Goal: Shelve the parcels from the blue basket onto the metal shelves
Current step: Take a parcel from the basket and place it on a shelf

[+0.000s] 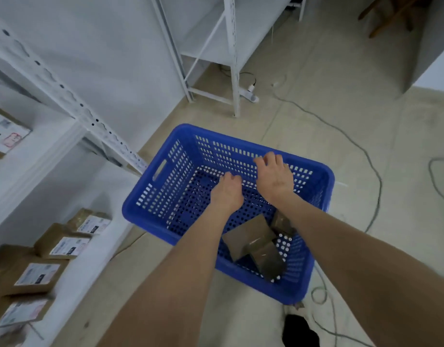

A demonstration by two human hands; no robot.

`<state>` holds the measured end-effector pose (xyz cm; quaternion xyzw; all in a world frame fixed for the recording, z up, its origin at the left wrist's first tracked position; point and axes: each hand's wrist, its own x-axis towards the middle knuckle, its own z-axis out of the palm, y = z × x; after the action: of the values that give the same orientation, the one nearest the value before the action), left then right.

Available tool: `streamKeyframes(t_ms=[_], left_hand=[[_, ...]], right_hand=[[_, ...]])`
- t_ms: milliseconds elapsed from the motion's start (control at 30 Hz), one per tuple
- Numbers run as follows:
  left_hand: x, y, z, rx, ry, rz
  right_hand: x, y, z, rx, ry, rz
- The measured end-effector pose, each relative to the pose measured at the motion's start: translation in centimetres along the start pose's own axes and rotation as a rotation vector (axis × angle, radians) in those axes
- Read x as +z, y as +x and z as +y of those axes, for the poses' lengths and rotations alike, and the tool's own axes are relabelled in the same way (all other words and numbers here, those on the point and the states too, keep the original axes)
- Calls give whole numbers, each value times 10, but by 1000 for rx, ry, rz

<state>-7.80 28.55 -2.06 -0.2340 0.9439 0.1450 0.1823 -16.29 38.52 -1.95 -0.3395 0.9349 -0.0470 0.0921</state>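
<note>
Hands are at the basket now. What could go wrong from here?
The brown parcels lie tilted against each other in the near corner of the blue basket, under the right forearm, while the left hand and right hand are at its far end; lifting one may tip the others. A grey cable loops on the floor beside the basket: a trip hazard, probably.

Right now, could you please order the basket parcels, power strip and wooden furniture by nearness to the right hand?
From the right hand:
1. Brown parcels, near corner of the basket.
2. White power strip, on the floor beyond.
3. Wooden furniture, far top right.
</note>
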Motion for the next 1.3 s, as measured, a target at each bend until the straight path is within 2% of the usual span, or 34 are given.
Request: streamKeyframes(t_ms=[100, 200, 333, 433, 600, 733, 833, 967, 1100, 1200, 1300], left_hand=[[33, 24, 8, -106, -86, -104], [73, 47, -2, -306, -237, -226], [142, 80, -28, -588, -437, -322], [196, 104, -50, -720, -525, -371], [264, 127, -77, -875, -653, -402], [282, 137, -84, -882, -703, -491], [283, 140, -89, -997, -832, -491], [279, 140, -112, -1103, -1035, -340], [213, 125, -123, -1091, -1168, -103], [153, 100, -131, -1164, -1148, 69], [92, 66, -128, -1086, -1099, 284]], right_hand=[[33, 16, 17, -33, 37, -101], [84, 26, 23, -2, 109, -271], [172, 41, 31, 151, 298, -544], [233, 52, 36, 297, 420, -680], [301, 63, 34, 526, 486, -743], [324, 70, 28, 600, 479, -757], [327, 75, 27, 634, 430, -755], [317, 84, 21, 634, 522, -737], [276, 97, 2, 643, 667, -641], [226, 102, -18, 620, 792, -548], [171, 97, -40, 619, 955, -430]])
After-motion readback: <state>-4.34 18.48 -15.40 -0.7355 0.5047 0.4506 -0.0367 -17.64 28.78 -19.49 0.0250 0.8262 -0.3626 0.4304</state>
